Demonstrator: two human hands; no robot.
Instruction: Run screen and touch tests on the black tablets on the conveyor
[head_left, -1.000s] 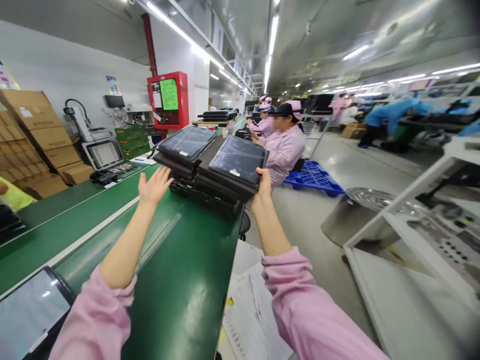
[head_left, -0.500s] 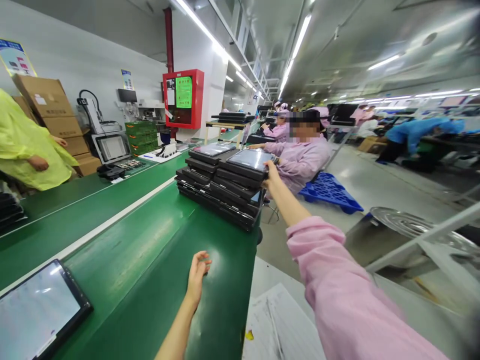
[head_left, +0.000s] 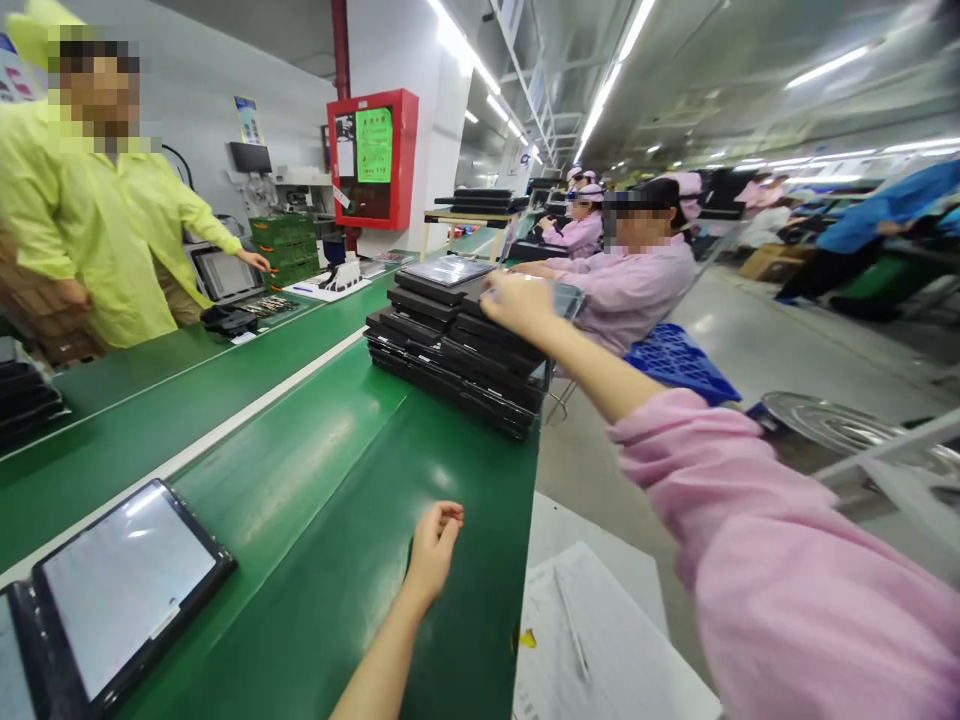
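Observation:
My right hand [head_left: 519, 303] is over the right-hand pile of a stack of black-framed tablets [head_left: 457, 365]. It is smeared by motion, so its grip cannot be made out. A glossy tablet edge [head_left: 570, 300] shows just beyond it. On top of the left-hand pile a tablet [head_left: 442, 270] lies screen up. Low over the green bench [head_left: 330, 560], my left hand [head_left: 436, 548] has its fingers curled in, with no object visible in them. At the lower left, a tablet with a lit pale screen [head_left: 131, 590] lies face up, beside part of another tablet [head_left: 16, 650].
Papers with a white pen [head_left: 571, 625] lie beyond the bench's right edge. Across the bench stands a person in yellow [head_left: 112, 220]; a co-worker in pink [head_left: 637, 280] sits past the stack. A blue pallet [head_left: 679, 365] rests on the floor.
My right hand has moved from the top tablet's right edge to over the pile. My left hand's fingers have curled in more. The view has shifted, and the person in yellow now reaches out an arm.

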